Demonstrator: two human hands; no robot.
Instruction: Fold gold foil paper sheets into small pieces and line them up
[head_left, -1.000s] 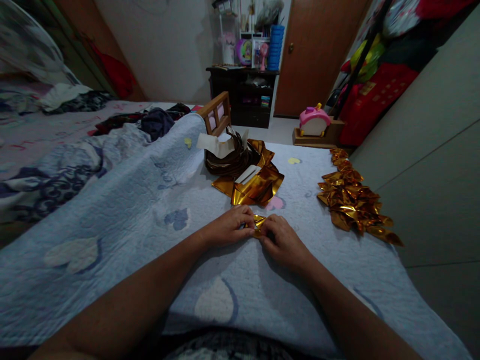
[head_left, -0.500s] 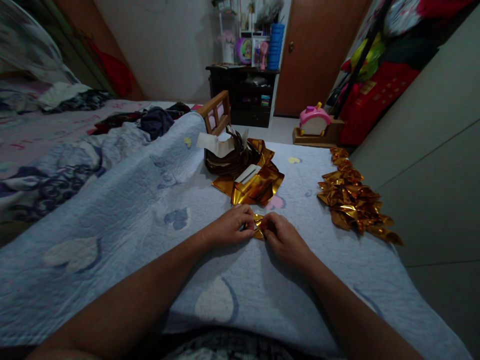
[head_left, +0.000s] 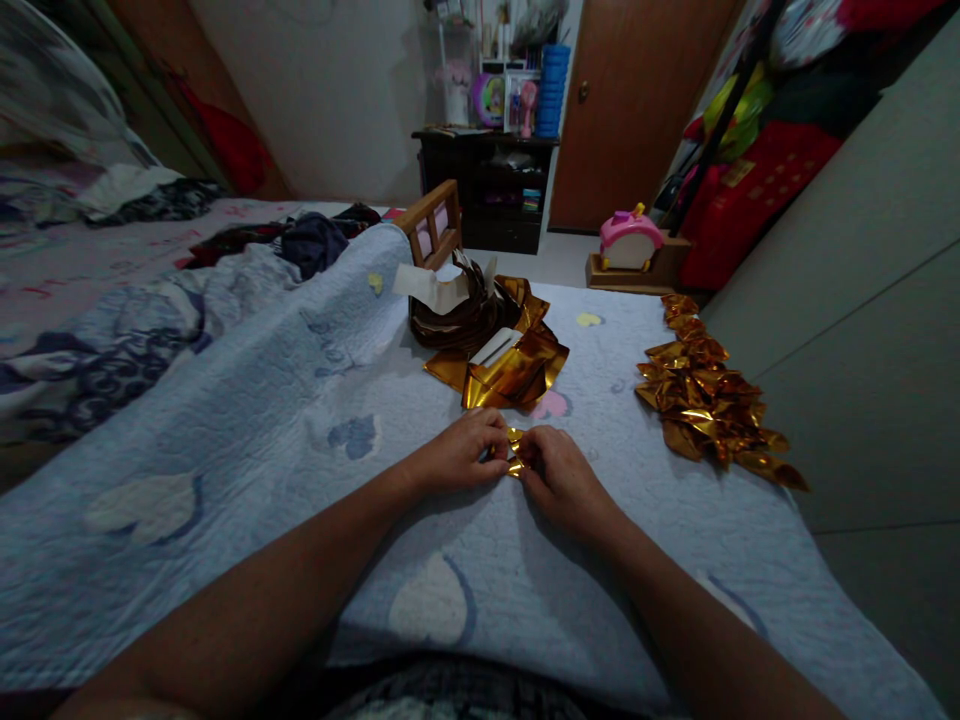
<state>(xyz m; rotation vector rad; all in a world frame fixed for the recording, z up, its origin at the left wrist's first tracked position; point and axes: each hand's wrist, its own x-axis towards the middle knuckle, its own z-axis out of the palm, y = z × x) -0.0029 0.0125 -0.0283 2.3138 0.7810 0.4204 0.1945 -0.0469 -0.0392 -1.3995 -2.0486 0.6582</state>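
Observation:
A small folded piece of gold foil paper (head_left: 514,450) lies on the light blue quilt (head_left: 300,440) between my hands. My left hand (head_left: 461,450) pinches its left side with curled fingers. My right hand (head_left: 561,475) presses and pinches its right side, fingers closed on it. Most of the piece is hidden under my fingers. Just beyond my hands sits a loose stack of gold foil sheets (head_left: 514,370) with a white strip on top.
A row of folded gold foil pieces (head_left: 705,395) lies along the quilt's right edge, by a grey wall. A dark bundle with a white band (head_left: 454,305) sits behind the sheets. Rumpled bedding and clothes (head_left: 307,245) lie left. A dark cabinet (head_left: 487,190) and door stand far back.
My right hand has shifted slightly left and closer on the gold piece, covering more of it. My left hand has hardly moved.

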